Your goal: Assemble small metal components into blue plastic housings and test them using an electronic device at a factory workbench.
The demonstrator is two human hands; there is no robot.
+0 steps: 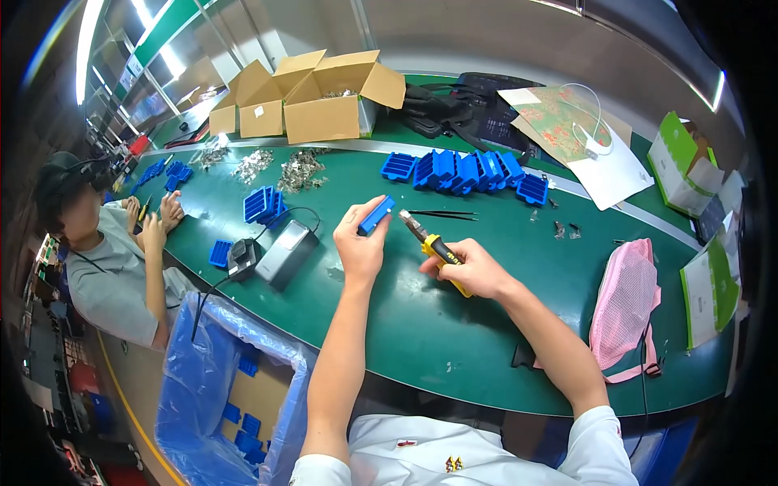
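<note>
My left hand [361, 243] grips a small blue plastic block [376, 215] between thumb and fingers, raised above the green table. In my right hand [476, 270] are pliers [434, 246] with yellow and black handles, their jaws pointing up and left toward the block. The jaw tips are a short way from the block, not touching it. Whether the jaws hold a small metal piece, I cannot tell. Behind the pliers lie dark tweezers [444, 215]. A row of blue slotted plastic frames [463, 172] stands farther back on the table.
Piles of small metal parts [301, 170] lie at the far left, before open cardboard boxes [322, 118]. A grey power unit [288, 253] sits left of my hands. A blue-lined bin [188, 389] stands below. A pink mesh bag [626, 298] rests at right. A co-worker [113, 267] sits left.
</note>
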